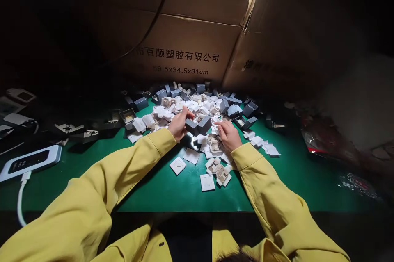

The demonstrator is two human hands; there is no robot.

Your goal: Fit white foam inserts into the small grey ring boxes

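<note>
A small dark blue jewellery box (203, 125), its two halves spread apart, is held up over the pile. My left hand (179, 125) grips it from the left side, thumb up. Just to the right of the box is my right hand (229, 135), fingers bent and drawn together beside white paper pieces; what they hold, if anything, I cannot make out. Below the hands lie folded cream card inserts (219, 171) and flat white square cards (207, 183). Behind the box spreads a heap of white inserts (201, 106).
More dark blue boxes (250, 109) ring the heap on the green table (184, 198). Large cardboard cartons (184, 32) stand behind. A white device with a cable (33, 161) sits at left, open dark boxes (88, 135) near it. Clear plastic bags (326, 135) lie at right.
</note>
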